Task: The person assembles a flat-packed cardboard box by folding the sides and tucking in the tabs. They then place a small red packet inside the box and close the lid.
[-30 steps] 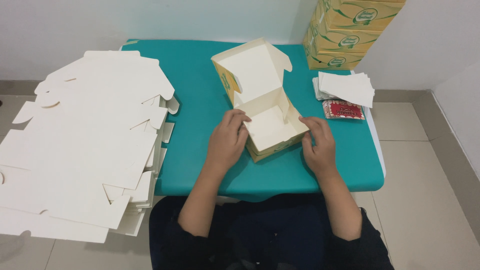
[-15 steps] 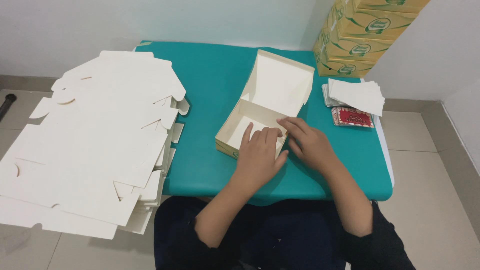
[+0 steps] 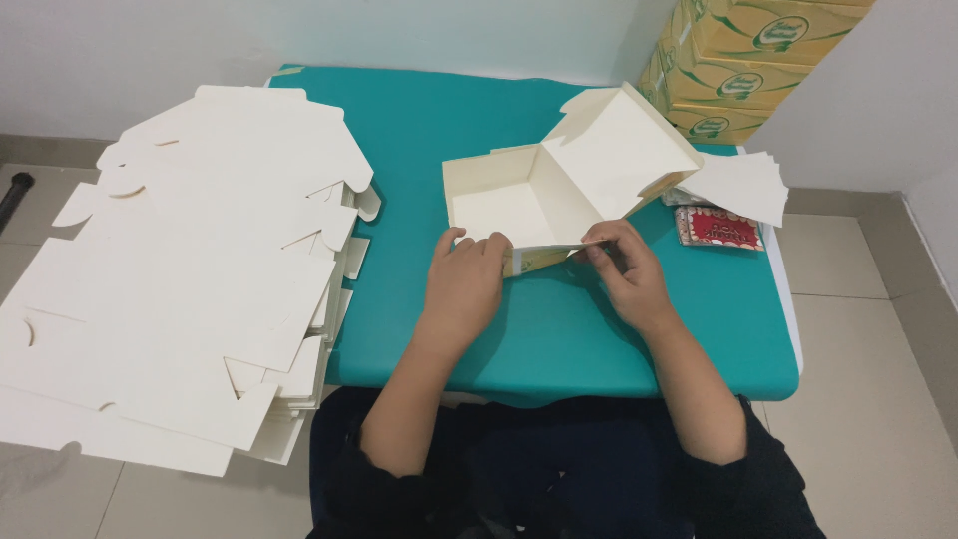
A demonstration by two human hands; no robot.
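Item: half-folded cream cardboard box (image 3: 539, 200), lid standing open, sitting mid-table toward the teal table's (image 3: 559, 339) near edge | left hand (image 3: 464, 284) pressing its front wall, right hand (image 3: 624, 274) pinching the front corner flap | risk: flap springing loose (uneven pressure).

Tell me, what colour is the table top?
Teal green table top, clearest in the head view.

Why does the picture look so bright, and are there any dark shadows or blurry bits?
In the head view, soft, even room light makes the white flat cardboard sheets look washed out; faint shadows sit under the left hand, the right hand and the open box on the teal table; nothing looks badly blurred, though the straight edges bend slightly near the borders.
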